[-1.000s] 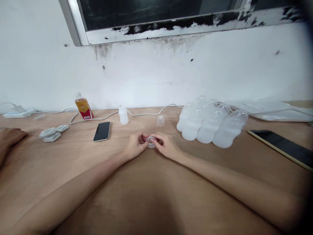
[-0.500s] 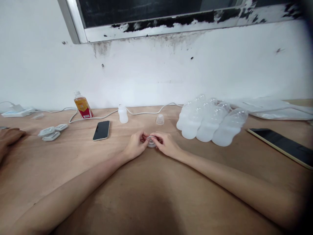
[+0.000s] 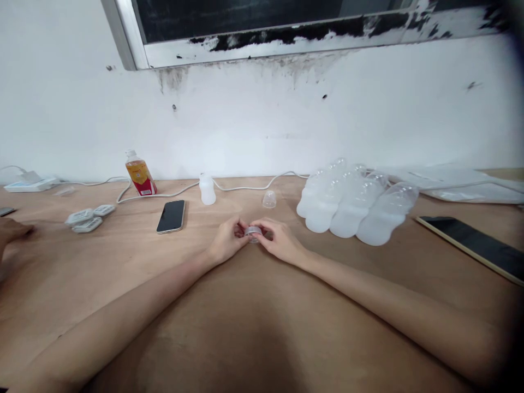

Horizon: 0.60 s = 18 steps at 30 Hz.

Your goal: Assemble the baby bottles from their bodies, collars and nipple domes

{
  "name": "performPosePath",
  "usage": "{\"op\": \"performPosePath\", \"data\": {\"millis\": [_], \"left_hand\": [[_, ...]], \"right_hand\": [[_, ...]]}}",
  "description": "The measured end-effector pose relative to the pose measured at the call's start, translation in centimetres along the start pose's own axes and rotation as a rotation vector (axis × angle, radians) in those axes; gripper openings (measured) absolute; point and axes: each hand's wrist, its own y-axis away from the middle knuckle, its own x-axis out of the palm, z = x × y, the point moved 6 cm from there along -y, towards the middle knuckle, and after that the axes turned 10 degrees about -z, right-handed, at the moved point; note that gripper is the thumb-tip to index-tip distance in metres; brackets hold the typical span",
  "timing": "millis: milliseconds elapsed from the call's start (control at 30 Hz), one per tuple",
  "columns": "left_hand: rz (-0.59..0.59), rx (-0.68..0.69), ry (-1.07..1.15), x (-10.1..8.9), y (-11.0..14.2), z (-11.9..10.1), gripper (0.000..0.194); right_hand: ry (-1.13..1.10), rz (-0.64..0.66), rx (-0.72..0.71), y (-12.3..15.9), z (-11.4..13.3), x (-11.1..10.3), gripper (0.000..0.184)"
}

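Note:
Both hands grip a small clear plastic bottle collar low over the wooden table. My left hand pinches its left side between thumb and fingers. On the opposite side my right hand is closed round it the same way. Fingers cover parts of the rim, and whether a nipple sits inside cannot be made out. Just beyond the hands stands a clear domed bottle cap. A frosted white baby bottle without a dome is upright behind my left hand.
Several frosted bottles with clear domes form a cluster at right, near a large phone. Leftward are another phone, white packets, a drink bottle and a cable. Another person's hand rests at the left edge.
The collar has tipped between my fingers, so more of its side band shows. The other person's hand has drawn back toward the left edge. The view has shifted slightly.

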Motion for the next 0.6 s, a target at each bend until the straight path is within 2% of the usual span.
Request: {"op": "performPosePath", "data": {"millis": [300,500,600], "left_hand": [[-0.048,0.087,-0.246,-0.2,-0.2,-0.8,0.015],[-0.039,0.091,-0.276,0.2,-0.6,-0.8,0.01],[-0.019,0.135,-0.308,0.0,-0.3,-1.1,0.011]], "right_hand": [[0.068,0.031,0.031,-0.1,-0.1,0.4,0.02],[0.094,0.041,0.052,-0.3,-0.3,0.8,0.023],[0.081,0.081,0.034,-0.2,-0.1,0.6,0.023]]}}
